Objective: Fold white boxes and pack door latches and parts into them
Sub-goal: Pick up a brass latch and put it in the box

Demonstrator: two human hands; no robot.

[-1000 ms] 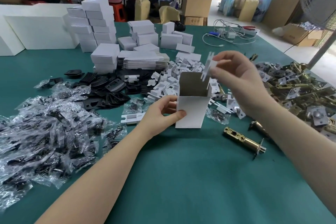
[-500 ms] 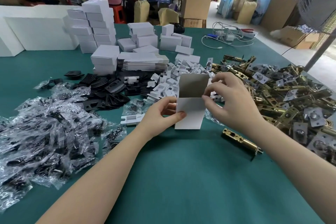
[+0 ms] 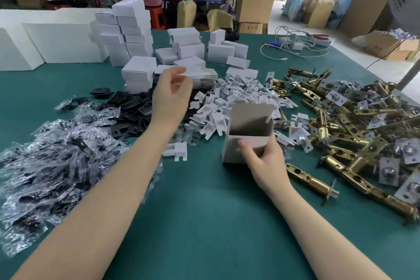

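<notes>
An open-topped white cardboard box [image 3: 247, 143] is held upright on the green surface [image 3: 204, 223] by the right hand [image 3: 263, 161], fingers curled round its front. The left hand [image 3: 170, 95] is raised over black metal plates [image 3: 134, 109], fingers loosely curled, empty.

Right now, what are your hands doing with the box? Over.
Right hand grips open white cardboard box, upright on green table. Left hand empty, raised over black plates. Nothing blocking box mouth.
</notes>
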